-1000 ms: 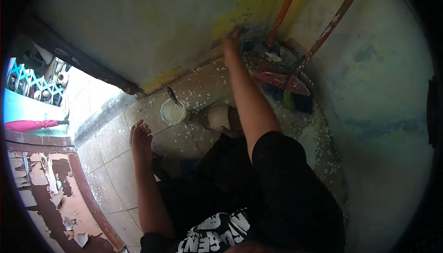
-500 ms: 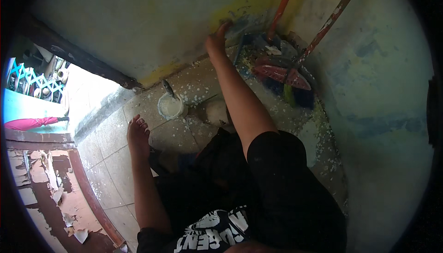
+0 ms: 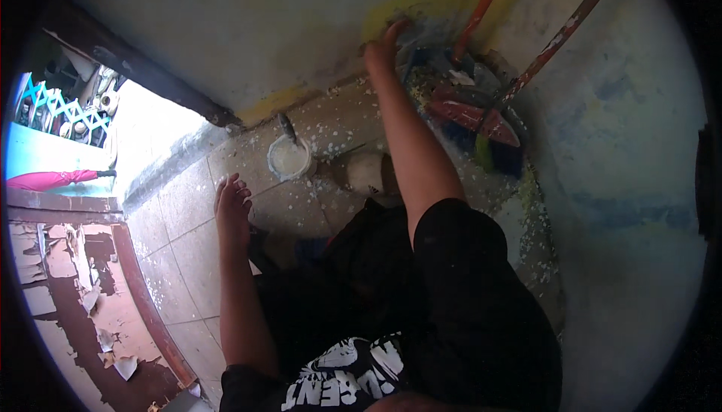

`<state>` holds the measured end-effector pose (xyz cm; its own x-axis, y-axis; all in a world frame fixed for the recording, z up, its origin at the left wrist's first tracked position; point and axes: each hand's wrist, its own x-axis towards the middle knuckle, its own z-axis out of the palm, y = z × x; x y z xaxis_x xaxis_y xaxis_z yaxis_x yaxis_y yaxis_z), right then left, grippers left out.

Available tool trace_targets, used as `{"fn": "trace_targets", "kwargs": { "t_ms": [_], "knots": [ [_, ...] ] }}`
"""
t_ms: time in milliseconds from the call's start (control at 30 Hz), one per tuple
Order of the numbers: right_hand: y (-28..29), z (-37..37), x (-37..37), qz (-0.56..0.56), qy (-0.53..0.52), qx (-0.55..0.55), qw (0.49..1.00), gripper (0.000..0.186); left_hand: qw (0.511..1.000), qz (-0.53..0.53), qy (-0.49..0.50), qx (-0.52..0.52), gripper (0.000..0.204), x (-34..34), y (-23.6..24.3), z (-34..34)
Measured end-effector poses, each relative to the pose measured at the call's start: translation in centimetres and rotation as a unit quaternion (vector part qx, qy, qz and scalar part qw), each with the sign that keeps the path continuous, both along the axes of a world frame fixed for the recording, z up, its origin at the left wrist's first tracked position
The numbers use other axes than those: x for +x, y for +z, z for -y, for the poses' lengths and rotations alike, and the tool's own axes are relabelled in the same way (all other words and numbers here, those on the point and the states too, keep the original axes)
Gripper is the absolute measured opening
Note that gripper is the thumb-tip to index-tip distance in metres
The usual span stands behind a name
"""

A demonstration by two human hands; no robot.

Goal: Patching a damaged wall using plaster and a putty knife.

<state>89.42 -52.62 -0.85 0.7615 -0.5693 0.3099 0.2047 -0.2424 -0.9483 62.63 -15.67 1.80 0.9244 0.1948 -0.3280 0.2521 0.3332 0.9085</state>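
The head view showed the left hand (image 3: 233,203) raised over the floor (image 3: 180,220), its fingers loosely curled, with no object visible in it. Past it, a white tub (image 3: 280,164) stood on the tiles with the handle of a tool (image 3: 286,128) poking up from it; leaving that handle undisturbed would probably have kept the tub from tipping. Beyond, the right hand (image 3: 382,51) reached to the low part of the wall (image 3: 248,43), just beside a yellow patch (image 3: 382,12); whether its fingers were pinched on something, or pressed the surface, could not be told. Work there likely called for light, even pressure, a steady wrist and short passes. A reddish broom (image 3: 481,122) and an orange pole (image 3: 483,13) crowded the corner to its right, so keeping the knuckles clear of them seemed wise.
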Motion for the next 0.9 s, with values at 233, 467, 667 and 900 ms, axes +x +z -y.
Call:
{"fn": "trace_targets", "kwargs": {
  "t_ms": [233,467,667,900],
  "knots": [
    [2.0,7.0,-2.5,-0.051,0.17,0.098,0.979,0.09,1.0,0.003,0.017,0.014,0.03,-0.8,0.4,-0.4],
    [0.0,-3.6,-5.2,-0.049,0.167,0.011,0.985,0.096,1.0,-0.008,-0.01,0.02,0.028,0.4,0.2,1.1],
    [-0.2,-3.1,-3.5,-0.101,0.023,-0.087,0.991,0.098,1.0,0.001,-0.024,0.011,0.029,-0.2,0.3,1.2],
    [1.9,4.0,-2.2,-0.137,0.1,0.011,0.985,0.098,0.999,-0.006,0.011,0.035,0.031,-0.4,0.7,0.0]
  ]
}}
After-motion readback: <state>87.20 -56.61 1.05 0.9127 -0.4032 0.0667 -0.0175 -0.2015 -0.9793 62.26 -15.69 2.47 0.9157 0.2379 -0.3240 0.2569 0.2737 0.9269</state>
